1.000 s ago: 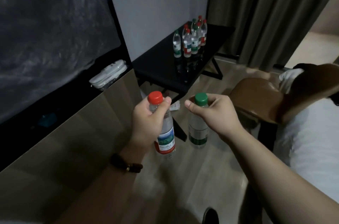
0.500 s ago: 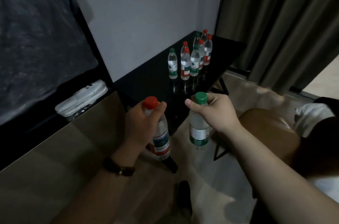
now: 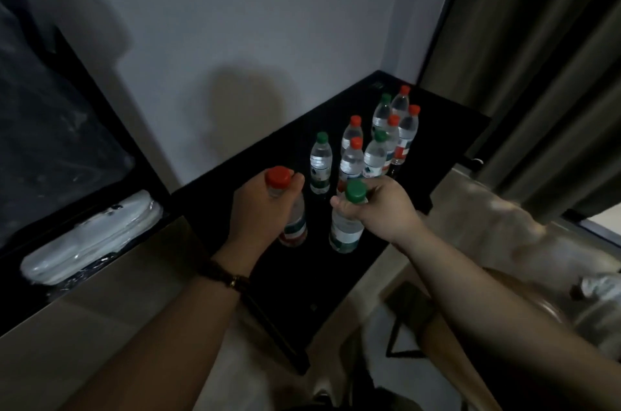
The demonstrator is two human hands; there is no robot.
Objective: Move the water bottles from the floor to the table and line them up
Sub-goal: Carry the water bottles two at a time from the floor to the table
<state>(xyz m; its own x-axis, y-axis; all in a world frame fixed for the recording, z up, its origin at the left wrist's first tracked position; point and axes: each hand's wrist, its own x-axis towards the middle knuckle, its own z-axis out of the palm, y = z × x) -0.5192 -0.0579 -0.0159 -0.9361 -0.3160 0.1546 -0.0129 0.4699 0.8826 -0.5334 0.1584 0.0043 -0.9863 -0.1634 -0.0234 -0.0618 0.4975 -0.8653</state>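
Observation:
My left hand grips a clear water bottle with a red cap by its neck. My right hand grips a green-capped bottle the same way. Both bottles hang upright over the near part of the black table. Farther back on the table stand several more bottles: a lone green-capped bottle on the left, and a cluster of red- and green-capped bottles running toward the far corner.
A white wrapped bundle lies on a dark shelf at left, under a large dark screen. Curtains hang at right. A brown chair stands close to the table's right side.
The view has moved closer to the table, and both hands have carried their bottles forward from above the floor to above the tabletop.

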